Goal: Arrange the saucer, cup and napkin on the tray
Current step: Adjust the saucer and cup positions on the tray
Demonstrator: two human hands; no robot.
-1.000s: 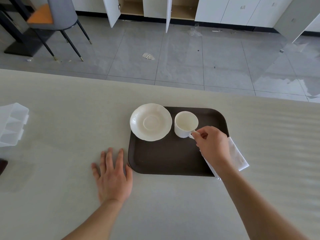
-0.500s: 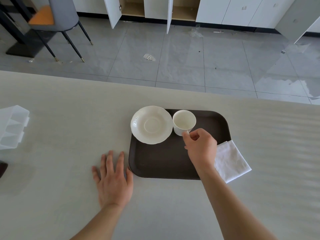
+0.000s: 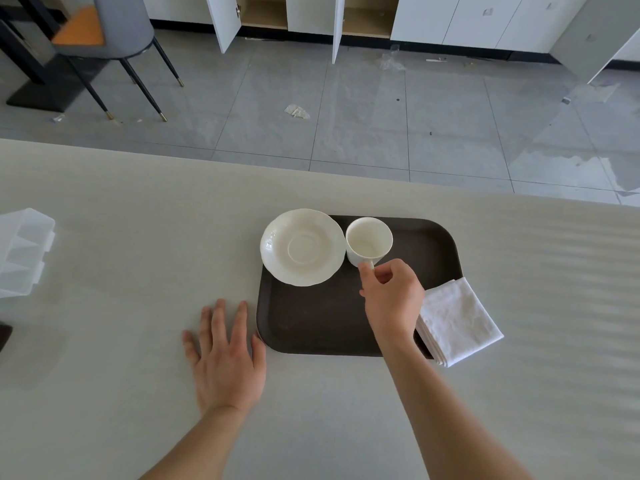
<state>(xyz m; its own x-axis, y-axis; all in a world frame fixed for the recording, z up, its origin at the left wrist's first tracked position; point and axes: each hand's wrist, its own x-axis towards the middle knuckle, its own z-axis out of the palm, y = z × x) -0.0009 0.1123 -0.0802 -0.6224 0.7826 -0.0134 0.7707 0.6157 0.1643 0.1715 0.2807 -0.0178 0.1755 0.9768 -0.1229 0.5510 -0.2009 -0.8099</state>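
A dark brown tray [image 3: 311, 323] lies on the pale table. A white saucer [image 3: 303, 247] rests on its far left corner, overhanging the tray's edge. Just right of the saucer stands an empty white cup [image 3: 369, 240], upright, its side close to the saucer's rim. My right hand [image 3: 391, 296] pinches the cup's handle from the near side. A folded white napkin [image 3: 457, 320] lies over the tray's near right corner, partly on the table. My left hand [image 3: 225, 358] rests flat on the table, fingers spread, its thumb touching the tray's near left corner.
A clear plastic container [image 3: 20, 251] sits at the table's left edge, with a dark object [image 3: 4, 336] below it. Beyond the table's far edge is a tiled floor with a grey chair [image 3: 114, 36] and open white cabinets [image 3: 311, 15].
My right hand has slid the cup leftward across the tray, up beside the saucer. The napkin, formerly partly under my hand, now shows fully. My left hand has stayed put.
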